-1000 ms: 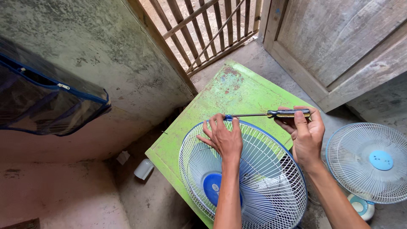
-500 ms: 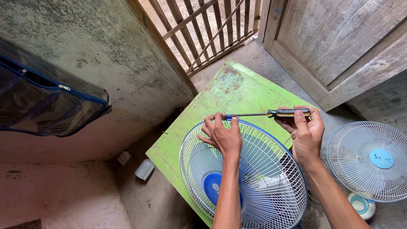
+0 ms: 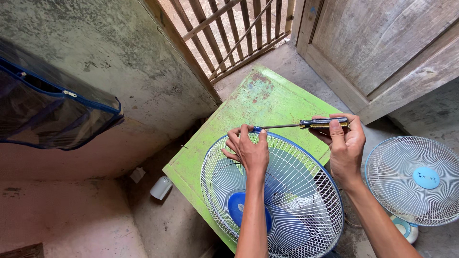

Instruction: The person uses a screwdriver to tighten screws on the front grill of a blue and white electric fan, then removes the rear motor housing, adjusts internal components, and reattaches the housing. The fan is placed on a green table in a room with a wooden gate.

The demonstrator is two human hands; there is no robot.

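Observation:
A fan with a white wire grille (image 3: 296,200) and blue rim lies face up on a green table (image 3: 258,100). My left hand (image 3: 248,149) grips the far edge of the grille at the rim. My right hand (image 3: 343,143) holds a screwdriver (image 3: 306,124) by its dark handle, level, with the shaft pointing left. Its tip meets the blue rim right by my left fingertips. The blue hub and blades show through the wires below my left forearm.
A second white fan grille (image 3: 416,179) with a pale blue centre lies on the floor at right. A wooden door (image 3: 382,43) and slatted gate (image 3: 229,33) stand behind the table. A dark blue-edged bag (image 3: 52,110) hangs at left. A small white object (image 3: 161,187) lies on the floor.
Both hands and the screwdriver stay at the grille's far rim; my left fingers shift slightly on the edge.

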